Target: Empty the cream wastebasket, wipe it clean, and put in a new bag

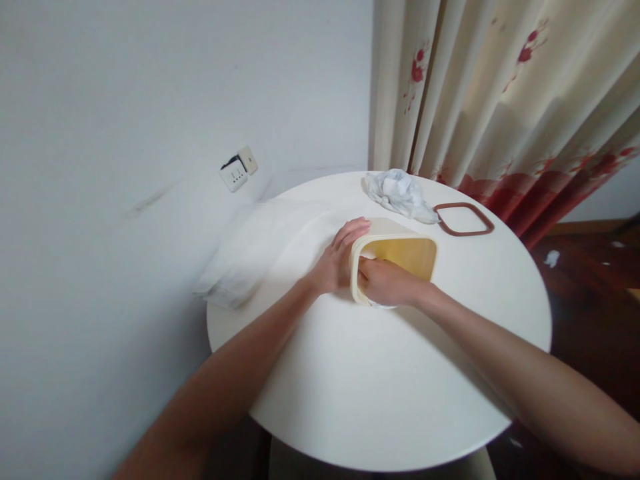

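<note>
A cream plastic bin point(400, 250) lies on its side on the round white table point(380, 387), its mouth facing me. My left hand point(337, 257) rests against the bin's left outer wall, fingers curved over its top edge. My right hand point(383, 280) is closed at the bin's mouth, pressing a white cloth point(383, 305) whose edge shows under the hand against the rim.
A crumpled white plastic bag point(400, 193) lies at the table's far side. Beside it is a brown square ring point(464, 219). A folded white cloth point(260, 247) covers the table's left part. Wall sockets point(239, 169) sit behind; flowered curtains point(500, 100) hang at right.
</note>
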Tool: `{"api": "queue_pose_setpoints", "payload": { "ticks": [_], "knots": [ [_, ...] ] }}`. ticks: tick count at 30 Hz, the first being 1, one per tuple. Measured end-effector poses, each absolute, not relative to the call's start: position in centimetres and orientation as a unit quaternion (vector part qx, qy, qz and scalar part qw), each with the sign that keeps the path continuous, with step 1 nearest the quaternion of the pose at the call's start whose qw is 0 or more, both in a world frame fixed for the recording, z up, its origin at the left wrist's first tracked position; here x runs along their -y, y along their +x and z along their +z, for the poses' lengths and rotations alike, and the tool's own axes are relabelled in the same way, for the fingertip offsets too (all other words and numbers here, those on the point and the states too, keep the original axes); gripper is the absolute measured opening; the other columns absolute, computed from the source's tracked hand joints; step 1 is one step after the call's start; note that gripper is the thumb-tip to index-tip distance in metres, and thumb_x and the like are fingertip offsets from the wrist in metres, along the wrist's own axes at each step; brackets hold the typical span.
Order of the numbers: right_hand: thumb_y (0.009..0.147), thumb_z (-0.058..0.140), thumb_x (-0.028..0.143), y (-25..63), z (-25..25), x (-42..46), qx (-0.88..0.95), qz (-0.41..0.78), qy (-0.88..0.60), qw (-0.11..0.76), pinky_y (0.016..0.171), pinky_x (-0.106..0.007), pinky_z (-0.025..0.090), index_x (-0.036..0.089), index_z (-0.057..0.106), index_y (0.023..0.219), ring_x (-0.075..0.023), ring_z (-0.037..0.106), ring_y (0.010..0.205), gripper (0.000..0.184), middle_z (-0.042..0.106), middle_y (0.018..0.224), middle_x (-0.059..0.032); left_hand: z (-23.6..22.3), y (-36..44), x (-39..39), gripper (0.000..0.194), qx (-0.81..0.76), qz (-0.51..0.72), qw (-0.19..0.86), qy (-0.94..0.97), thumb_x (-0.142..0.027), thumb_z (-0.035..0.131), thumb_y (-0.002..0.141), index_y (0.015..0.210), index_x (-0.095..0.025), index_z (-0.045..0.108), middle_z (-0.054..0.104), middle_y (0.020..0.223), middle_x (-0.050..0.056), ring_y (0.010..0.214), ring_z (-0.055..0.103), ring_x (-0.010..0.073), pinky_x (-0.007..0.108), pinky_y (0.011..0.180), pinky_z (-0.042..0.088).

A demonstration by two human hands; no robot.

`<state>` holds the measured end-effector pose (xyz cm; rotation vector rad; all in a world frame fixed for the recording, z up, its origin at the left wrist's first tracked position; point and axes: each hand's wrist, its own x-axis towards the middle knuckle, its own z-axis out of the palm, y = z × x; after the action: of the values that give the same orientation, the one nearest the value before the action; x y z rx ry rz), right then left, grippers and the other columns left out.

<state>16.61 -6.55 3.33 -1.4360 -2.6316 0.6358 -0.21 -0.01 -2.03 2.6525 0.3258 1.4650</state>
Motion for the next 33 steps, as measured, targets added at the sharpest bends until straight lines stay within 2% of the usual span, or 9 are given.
{"api": "queue_pose_setpoints", "payload": {
  "ticks": [4, 8, 11, 15, 22, 28, 33],
  "knots": [
    [0.102, 0.038, 0.029, 16.4, 2.9, 6.3, 0.834, 0.19, -0.517, 0.032, 0.086, -0.039, 0.051, 0.009, 0.064, 0.122, -0.0324, 0.072, 0.107, 0.039, 0.071, 0.123, -0.023, -1.8, -0.1, 0.1, 0.081, -0.096, 0.477, 0.047, 0.872, -0.043, 0.072, 0.089, 0.157, -0.025, 0.031, 0.049, 0.15, 0.018, 0.146, 0.044, 0.0367, 0.065, 0.12, 0.041],
    [0.1, 0.041, 0.024, 16.6, 3.4, 7.0, 0.816, 0.147, -0.558, -0.018, 0.084, -0.041, 0.052, 0.006, 0.069, 0.115, -0.0344, 0.072, 0.106, 0.037, 0.071, 0.119, -0.0275, -1.6, 0.0, 0.2, 0.082, -0.095, 0.473, 0.05, 0.874, -0.04, 0.074, 0.087, 0.156, -0.025, 0.032, 0.049, 0.15, 0.019, 0.146, 0.044, 0.036, 0.065, 0.12, 0.04],
    [0.097, 0.045, 0.021, 16.8, 4.0, 7.7, 0.832, 0.136, -0.538, -0.028, 0.08, -0.038, 0.051, 0.007, 0.071, 0.107, -0.0327, 0.073, 0.1, 0.031, 0.074, 0.108, -0.0255, -1.6, -0.1, 0.2, 0.086, -0.098, 0.473, 0.056, 0.874, -0.045, 0.076, 0.085, 0.156, -0.025, 0.032, 0.048, 0.15, 0.019, 0.146, 0.045, 0.0373, 0.066, 0.12, 0.04],
    [0.095, 0.048, 0.019, 16.7, 4.2, 7.7, 0.864, 0.173, -0.472, 0.011, 0.076, -0.033, 0.047, 0.009, 0.07, 0.102, -0.0274, 0.073, 0.091, 0.025, 0.076, 0.1, -0.0198, -1.8, -0.1, 0.1, 0.086, -0.098, 0.477, 0.057, 0.872, -0.047, 0.075, 0.086, 0.156, -0.025, 0.031, 0.048, 0.15, 0.019, 0.146, 0.044, 0.038, 0.066, 0.12, 0.04],
    [0.095, 0.049, 0.022, 16.4, 2.9, 6.4, 0.849, 0.222, -0.474, 0.071, 0.086, -0.035, 0.049, 0.008, 0.065, 0.119, -0.0285, 0.071, 0.105, 0.031, 0.071, 0.125, -0.0216, -1.8, -0.1, 0.1, 0.086, -0.094, 0.471, 0.061, 0.875, -0.044, 0.076, 0.085, 0.157, -0.026, 0.031, 0.048, 0.151, 0.018, 0.147, 0.043, 0.0377, 0.066, 0.12, 0.039],
    [0.098, 0.044, 0.022, 16.3, 3.4, 6.9, 0.825, 0.177, -0.537, 0.013, 0.088, -0.038, 0.052, 0.006, 0.066, 0.125, -0.0316, 0.07, 0.113, 0.038, 0.07, 0.127, -0.0247, -1.6, 0.0, 0.2, 0.087, -0.09, 0.467, 0.044, 0.879, -0.04, 0.077, 0.086, 0.157, -0.028, 0.03, 0.048, 0.151, 0.018, 0.146, 0.044, 0.0378, 0.067, 0.119, 0.04],
    [0.098, 0.047, 0.021, 16.5, 4.0, 7.5, 0.814, 0.142, -0.561, -0.04, 0.088, -0.038, 0.051, 0.007, 0.071, 0.116, -0.0307, 0.072, 0.108, 0.033, 0.073, 0.117, -0.0256, -1.6, -0.1, 0.2, 0.084, -0.098, 0.466, 0.049, 0.878, -0.039, 0.076, 0.087, 0.157, -0.026, 0.031, 0.048, 0.15, 0.019, 0.145, 0.045, 0.0367, 0.066, 0.12, 0.039]
  ]
}}
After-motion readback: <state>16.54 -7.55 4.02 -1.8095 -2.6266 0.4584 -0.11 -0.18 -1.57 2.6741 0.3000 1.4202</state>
